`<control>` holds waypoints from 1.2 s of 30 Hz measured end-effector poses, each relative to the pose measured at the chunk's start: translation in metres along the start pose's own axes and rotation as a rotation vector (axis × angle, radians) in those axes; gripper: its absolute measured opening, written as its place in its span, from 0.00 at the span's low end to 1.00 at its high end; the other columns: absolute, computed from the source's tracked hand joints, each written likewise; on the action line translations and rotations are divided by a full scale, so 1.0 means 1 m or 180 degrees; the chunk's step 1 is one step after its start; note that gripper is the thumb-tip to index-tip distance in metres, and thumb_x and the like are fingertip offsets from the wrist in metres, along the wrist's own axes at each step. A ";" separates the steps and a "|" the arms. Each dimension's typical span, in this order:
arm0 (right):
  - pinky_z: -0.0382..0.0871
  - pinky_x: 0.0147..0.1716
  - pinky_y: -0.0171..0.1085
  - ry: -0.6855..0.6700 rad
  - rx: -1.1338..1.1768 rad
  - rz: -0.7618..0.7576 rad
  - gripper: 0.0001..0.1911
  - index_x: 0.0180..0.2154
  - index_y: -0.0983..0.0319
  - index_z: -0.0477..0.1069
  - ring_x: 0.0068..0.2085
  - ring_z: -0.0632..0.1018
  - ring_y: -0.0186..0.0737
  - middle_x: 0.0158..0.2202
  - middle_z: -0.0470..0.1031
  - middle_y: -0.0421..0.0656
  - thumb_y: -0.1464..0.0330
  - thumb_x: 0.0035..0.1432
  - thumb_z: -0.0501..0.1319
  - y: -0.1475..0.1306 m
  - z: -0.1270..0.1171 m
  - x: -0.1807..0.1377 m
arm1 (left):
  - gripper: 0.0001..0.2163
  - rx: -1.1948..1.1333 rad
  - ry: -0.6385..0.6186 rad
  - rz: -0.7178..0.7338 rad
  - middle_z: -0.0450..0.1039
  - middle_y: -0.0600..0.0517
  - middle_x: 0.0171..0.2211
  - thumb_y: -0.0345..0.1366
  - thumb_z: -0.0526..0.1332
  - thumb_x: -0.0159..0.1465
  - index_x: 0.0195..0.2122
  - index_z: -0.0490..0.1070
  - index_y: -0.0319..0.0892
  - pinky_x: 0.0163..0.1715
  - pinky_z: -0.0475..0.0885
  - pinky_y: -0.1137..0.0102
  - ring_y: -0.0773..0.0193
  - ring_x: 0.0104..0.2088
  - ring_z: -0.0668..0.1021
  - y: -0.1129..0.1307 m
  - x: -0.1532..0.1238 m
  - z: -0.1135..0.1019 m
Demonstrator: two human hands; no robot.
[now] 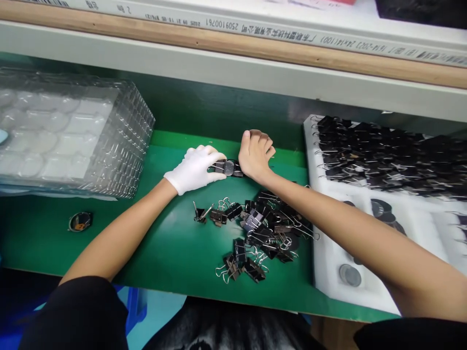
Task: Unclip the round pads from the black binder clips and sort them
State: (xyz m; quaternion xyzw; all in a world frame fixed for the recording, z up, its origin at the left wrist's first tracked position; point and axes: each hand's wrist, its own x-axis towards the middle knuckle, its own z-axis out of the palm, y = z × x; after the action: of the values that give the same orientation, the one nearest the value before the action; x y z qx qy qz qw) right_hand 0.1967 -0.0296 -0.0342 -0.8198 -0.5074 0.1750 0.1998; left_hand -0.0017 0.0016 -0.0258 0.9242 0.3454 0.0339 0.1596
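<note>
My left hand (195, 167), in a white glove, and my bare right hand (255, 153) meet at the back of the green bench. Between them they grip a small round dark part with black binder clips clamped on it (228, 167). The left fingers curl round its left side. The right hand is bent into a loose fist against its right side. A loose heap of black binder clips (260, 233) with wire handles lies on the mat just in front of the hands, under my right forearm.
A stack of clear plastic blister trays (73, 131) fills the left. A white foam tray (365, 243) at right holds many clipped parts and round discs. One round part (80, 221) lies alone at left. A shelf (233, 53) overhangs the back.
</note>
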 end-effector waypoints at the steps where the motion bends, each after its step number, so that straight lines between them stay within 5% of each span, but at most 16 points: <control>1: 0.48 0.71 0.61 0.0019 0.0046 0.0001 0.31 0.66 0.60 0.61 0.72 0.57 0.54 0.68 0.58 0.57 0.55 0.77 0.33 0.001 0.001 0.000 | 0.22 -0.0006 -0.0009 0.0009 0.74 0.46 0.57 0.51 0.65 0.70 0.61 0.74 0.49 0.55 0.67 0.58 0.49 0.55 0.74 0.001 0.001 0.001; 8: 0.49 0.71 0.61 0.0085 0.0198 -0.0015 0.31 0.65 0.60 0.63 0.71 0.57 0.55 0.67 0.58 0.57 0.52 0.77 0.35 0.000 0.005 0.001 | 0.24 -0.0030 -0.0019 -0.0049 0.73 0.44 0.59 0.52 0.65 0.69 0.62 0.74 0.47 0.58 0.68 0.55 0.46 0.59 0.73 0.005 0.004 0.003; 12: 0.55 0.70 0.56 -0.0096 0.0477 -0.0417 0.29 0.62 0.58 0.68 0.69 0.63 0.53 0.66 0.63 0.53 0.54 0.78 0.37 -0.002 -0.020 0.000 | 0.25 -0.0566 0.0208 -0.0226 0.75 0.46 0.59 0.50 0.63 0.69 0.63 0.73 0.46 0.59 0.70 0.58 0.51 0.59 0.76 0.006 0.000 -0.001; 14: 0.61 0.66 0.50 -0.0518 0.0682 -0.1098 0.26 0.58 0.58 0.73 0.63 0.70 0.48 0.61 0.71 0.50 0.56 0.79 0.42 -0.002 -0.041 -0.005 | 0.21 -0.1082 0.0409 -0.0517 0.78 0.47 0.54 0.51 0.58 0.72 0.57 0.75 0.43 0.55 0.73 0.63 0.57 0.52 0.79 0.009 -0.001 -0.006; 17: 0.68 0.56 0.40 -0.1132 0.0765 -0.1845 0.19 0.56 0.62 0.76 0.51 0.77 0.42 0.51 0.78 0.46 0.60 0.70 0.64 0.002 -0.066 -0.016 | 0.28 -0.1656 0.0660 -0.1139 0.80 0.48 0.33 0.57 0.46 0.76 0.36 0.75 0.41 0.44 0.73 0.67 0.61 0.35 0.80 0.017 -0.003 -0.013; 19: 0.68 0.48 0.35 -0.1297 0.0759 -0.1750 0.21 0.56 0.64 0.78 0.45 0.78 0.38 0.47 0.80 0.45 0.63 0.65 0.70 0.005 -0.073 -0.024 | 0.33 -0.1833 0.0650 -0.1363 0.74 0.49 0.24 0.60 0.42 0.76 0.27 0.71 0.41 0.38 0.71 0.67 0.63 0.27 0.77 0.023 -0.004 -0.015; 24: 0.64 0.40 0.31 -0.1372 0.0947 -0.1220 0.17 0.52 0.63 0.83 0.42 0.79 0.35 0.42 0.82 0.43 0.65 0.63 0.73 0.013 -0.077 -0.041 | 0.36 -0.1858 0.0491 -0.1336 0.70 0.48 0.19 0.64 0.43 0.74 0.20 0.68 0.42 0.33 0.68 0.67 0.63 0.23 0.73 0.040 -0.013 -0.014; 28: 0.66 0.40 0.32 -0.1252 0.1028 -0.1063 0.20 0.55 0.58 0.83 0.45 0.80 0.39 0.44 0.83 0.41 0.60 0.63 0.73 0.022 -0.095 -0.058 | 0.35 -0.1595 0.0587 -0.1278 0.70 0.47 0.20 0.65 0.41 0.73 0.25 0.70 0.43 0.32 0.67 0.64 0.59 0.24 0.73 0.049 -0.014 -0.015; 31: 0.68 0.51 0.38 -0.0923 0.0892 -0.1078 0.21 0.57 0.53 0.82 0.53 0.81 0.45 0.48 0.83 0.41 0.56 0.65 0.70 0.035 -0.119 -0.081 | 0.41 -0.1856 0.0439 -0.0662 0.76 0.47 0.28 0.73 0.42 0.68 0.50 0.76 0.41 0.36 0.73 0.62 0.55 0.29 0.77 0.052 -0.007 -0.016; 34: 0.66 0.59 0.45 -0.0437 0.0895 -0.1264 0.18 0.57 0.55 0.80 0.56 0.80 0.48 0.52 0.81 0.42 0.59 0.69 0.67 0.063 -0.148 -0.114 | 0.55 -0.2177 0.0527 -0.0258 0.78 0.45 0.32 0.81 0.37 0.60 0.63 0.70 0.36 0.34 0.74 0.63 0.57 0.29 0.77 0.043 0.001 -0.013; 36: 0.67 0.59 0.43 0.0008 0.1148 -0.1439 0.15 0.55 0.58 0.81 0.55 0.79 0.44 0.53 0.79 0.44 0.63 0.68 0.68 0.097 -0.173 -0.139 | 0.52 -0.2023 0.0641 -0.0343 0.81 0.44 0.37 0.80 0.42 0.61 0.62 0.70 0.37 0.32 0.75 0.65 0.59 0.29 0.77 0.031 0.004 -0.010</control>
State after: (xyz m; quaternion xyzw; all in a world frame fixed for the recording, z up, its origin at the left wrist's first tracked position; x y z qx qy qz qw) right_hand 0.2966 -0.2205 0.0775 -0.6372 -0.6378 0.2124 0.3769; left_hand 0.0193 -0.0151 -0.0063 0.8006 0.3800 0.2224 0.4064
